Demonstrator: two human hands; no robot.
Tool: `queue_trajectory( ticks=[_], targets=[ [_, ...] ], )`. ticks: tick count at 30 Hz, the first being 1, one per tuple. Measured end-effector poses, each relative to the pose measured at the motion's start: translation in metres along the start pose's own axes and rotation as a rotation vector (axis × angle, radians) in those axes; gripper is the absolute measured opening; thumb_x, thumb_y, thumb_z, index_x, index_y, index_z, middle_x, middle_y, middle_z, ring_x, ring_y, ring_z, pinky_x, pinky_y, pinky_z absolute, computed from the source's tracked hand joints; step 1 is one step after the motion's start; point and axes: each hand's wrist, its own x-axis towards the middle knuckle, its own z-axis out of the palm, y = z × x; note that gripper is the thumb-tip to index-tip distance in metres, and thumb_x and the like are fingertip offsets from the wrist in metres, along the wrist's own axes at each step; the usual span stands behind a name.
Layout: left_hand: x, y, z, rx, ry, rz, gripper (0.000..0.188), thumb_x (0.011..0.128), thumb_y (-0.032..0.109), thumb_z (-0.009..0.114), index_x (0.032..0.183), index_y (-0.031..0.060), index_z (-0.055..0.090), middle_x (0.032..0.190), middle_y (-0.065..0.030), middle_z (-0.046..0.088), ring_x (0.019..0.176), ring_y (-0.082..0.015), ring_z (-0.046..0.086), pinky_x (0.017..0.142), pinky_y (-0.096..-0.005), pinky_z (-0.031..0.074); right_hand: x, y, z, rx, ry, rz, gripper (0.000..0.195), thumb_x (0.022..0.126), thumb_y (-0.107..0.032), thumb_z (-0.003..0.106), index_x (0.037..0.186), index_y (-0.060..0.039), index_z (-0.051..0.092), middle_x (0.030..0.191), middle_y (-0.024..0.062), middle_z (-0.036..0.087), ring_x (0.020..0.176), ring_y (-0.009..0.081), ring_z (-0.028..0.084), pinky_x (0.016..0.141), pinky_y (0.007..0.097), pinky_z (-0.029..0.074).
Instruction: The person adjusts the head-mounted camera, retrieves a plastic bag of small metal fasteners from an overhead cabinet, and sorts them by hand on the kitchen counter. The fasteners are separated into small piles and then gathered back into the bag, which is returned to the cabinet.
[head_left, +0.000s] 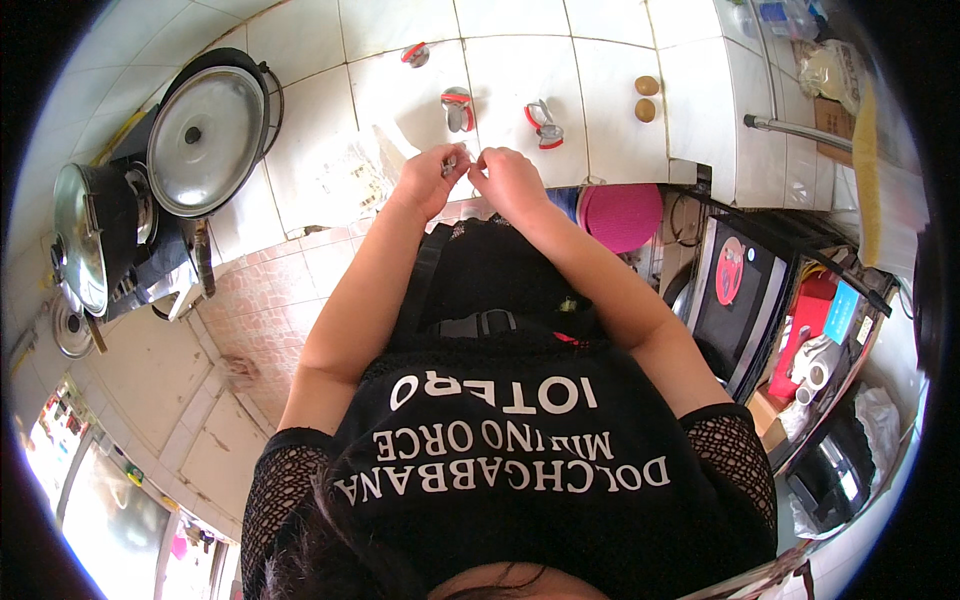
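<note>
Over the front edge of a white tiled counter, my two hands meet at the fingertips. My left hand has its fingers curled round a small shiny thing, too small to name. The fingers of my right hand are pinched beside it; whether they hold anything is hidden. Just beyond the hands lie small silvery items with red edges, a pair in the middle, another pair to the right and a single one farther back. A clear plastic bag or wrapper lies left of my left hand.
A large lidded wok and a lidded pot stand at the left. Two brown round things, perhaps eggs, lie on the counter's right part. Below the edge are a pink round item and a black appliance. A metal rail juts out at right.
</note>
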Motion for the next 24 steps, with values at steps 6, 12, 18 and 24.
queue_trajectory(
  ticks=[6,12,18,24],
  targets=[
    [-0.009,0.007,0.014,0.033,0.108,0.024,0.017,0.089,0.004,0.049,0.096,-0.0102,0.055,0.096,-0.0171,0.056,0.090,-0.0237,0.056,0.083,-0.0332,0.052,0.002,-0.002,0.005,0.025,-0.013,0.012,0.023,0.082,-0.022,0.059,0.074,-0.0008,0.061,0.075,0.0180,0.062,0.072,0.0352,0.062,0.065,0.0442,0.050],
    [-0.009,0.009,0.018,0.155,0.132,0.061,0.016,0.089,0.005,0.050,0.095,-0.0083,0.055,0.089,-0.0126,0.054,0.085,-0.0210,0.054,0.082,-0.0324,0.051,0.004,-0.008,0.005,0.063,-0.030,0.051,0.025,0.084,-0.024,0.056,0.076,-0.0009,0.061,0.077,0.0185,0.062,0.075,0.0353,0.062,0.067,0.0446,0.050],
    [-0.010,0.018,0.017,0.325,0.106,0.038,0.017,0.090,0.007,0.050,0.096,-0.0071,0.055,0.087,-0.0102,0.052,0.082,-0.0181,0.052,0.078,-0.0298,0.049,0.006,-0.009,0.008,0.126,-0.092,0.095,0.027,0.085,-0.026,0.054,0.080,-0.0009,0.062,0.080,0.0190,0.063,0.079,0.0356,0.062,0.071,0.0447,0.050],
    [-0.014,0.026,0.025,0.454,0.148,0.059,0.019,0.090,0.010,0.051,0.098,-0.0062,0.055,0.088,-0.0101,0.052,0.082,-0.0170,0.052,0.077,-0.0274,0.048,0.010,-0.016,0.005,0.158,-0.128,0.153,0.028,0.086,-0.027,0.052,0.082,-0.0009,0.063,0.081,0.0191,0.064,0.081,0.0357,0.062,0.073,0.0443,0.049]
  ],
)
